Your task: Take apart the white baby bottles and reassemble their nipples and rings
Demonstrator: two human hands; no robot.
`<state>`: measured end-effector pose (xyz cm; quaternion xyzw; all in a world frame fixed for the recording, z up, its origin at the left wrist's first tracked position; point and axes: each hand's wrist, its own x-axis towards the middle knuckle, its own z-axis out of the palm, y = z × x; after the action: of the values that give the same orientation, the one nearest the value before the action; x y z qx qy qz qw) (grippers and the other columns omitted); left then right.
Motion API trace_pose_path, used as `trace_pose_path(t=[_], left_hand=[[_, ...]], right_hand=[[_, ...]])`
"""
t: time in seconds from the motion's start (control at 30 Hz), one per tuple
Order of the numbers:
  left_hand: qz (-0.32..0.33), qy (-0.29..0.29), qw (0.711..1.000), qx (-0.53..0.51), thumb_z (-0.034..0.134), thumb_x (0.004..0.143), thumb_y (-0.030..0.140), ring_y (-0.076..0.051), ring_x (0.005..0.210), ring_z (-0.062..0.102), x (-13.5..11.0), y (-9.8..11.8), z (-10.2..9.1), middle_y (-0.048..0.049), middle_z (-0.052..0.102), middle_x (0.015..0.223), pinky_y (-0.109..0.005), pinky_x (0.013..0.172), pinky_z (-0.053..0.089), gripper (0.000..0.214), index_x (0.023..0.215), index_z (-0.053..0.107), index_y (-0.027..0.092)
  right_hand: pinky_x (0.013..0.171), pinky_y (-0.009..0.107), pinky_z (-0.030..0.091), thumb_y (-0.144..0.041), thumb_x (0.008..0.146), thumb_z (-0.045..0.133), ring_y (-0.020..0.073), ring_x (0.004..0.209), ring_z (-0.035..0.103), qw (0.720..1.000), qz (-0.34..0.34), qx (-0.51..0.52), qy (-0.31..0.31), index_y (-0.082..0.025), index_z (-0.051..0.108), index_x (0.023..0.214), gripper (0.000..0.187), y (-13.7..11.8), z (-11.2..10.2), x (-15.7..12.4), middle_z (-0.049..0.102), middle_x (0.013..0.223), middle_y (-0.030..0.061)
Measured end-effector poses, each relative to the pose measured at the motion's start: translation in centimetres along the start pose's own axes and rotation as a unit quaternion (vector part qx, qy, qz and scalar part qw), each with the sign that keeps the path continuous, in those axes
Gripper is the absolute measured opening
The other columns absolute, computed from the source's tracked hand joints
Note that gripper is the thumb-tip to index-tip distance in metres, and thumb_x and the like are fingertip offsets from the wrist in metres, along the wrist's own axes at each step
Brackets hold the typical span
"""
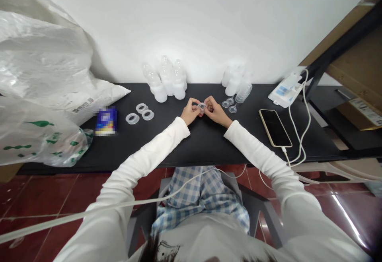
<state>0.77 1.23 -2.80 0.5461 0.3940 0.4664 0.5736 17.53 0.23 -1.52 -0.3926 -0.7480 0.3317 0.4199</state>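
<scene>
My left hand point(190, 112) and my right hand point(214, 110) meet over the middle of the black table point(205, 142). Both pinch one small clear plastic ring piece point(202, 106) between their fingertips, just above the tabletop. Three loose translucent rings point(140, 113) lie to the left of my hands. A few small clear nipple-like pieces point(229, 104) sit just right of my right hand. Several assembled clear bottles point(166, 82) stand at the back centre, and more bottles point(236, 83) are bunched at the back right.
Large plastic bags point(44, 91) fill the table's left end, with a small blue packet point(106, 121) beside them. A phone point(275, 127) on a white cable point(298, 134) lies at the right, near a white charger box point(285, 91). A dark shelf frame point(343, 43) stands far right.
</scene>
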Motion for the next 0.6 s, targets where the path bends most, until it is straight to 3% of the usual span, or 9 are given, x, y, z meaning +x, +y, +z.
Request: trace_pose_path(t=[0.2,0.6], left_hand=[[-0.014,-0.023,0.999,-0.023,0.075,0.076,0.012,-0.012,0.061,0.07,0.16,0.15,-0.17,0.005,0.068,0.065,-0.024,0.062,0.055,0.037,0.095,0.045,0.02],[-0.018,-0.031,0.999,-0.034,0.08,0.074,0.02,-0.011,0.061,0.07,-0.02,0.17,-0.28,0.0051,0.069,0.067,-0.026,0.065,0.058,0.041,0.096,0.046,0.02]], right_hand=[[0.054,0.025,0.031,-0.053,0.086,0.064,0.009,0.056,0.039,0.998,0.028,0.051,0.025,-0.025,0.042,0.091,0.036,0.46,0.41,0.16,0.047,0.071,-0.0073],[0.056,0.025,0.032,-0.046,0.087,0.063,0.0088,0.057,0.039,0.997,0.049,0.029,0.053,-0.025,0.043,0.091,0.03,-0.01,0.77,-0.03,0.046,0.07,-0.0077]])
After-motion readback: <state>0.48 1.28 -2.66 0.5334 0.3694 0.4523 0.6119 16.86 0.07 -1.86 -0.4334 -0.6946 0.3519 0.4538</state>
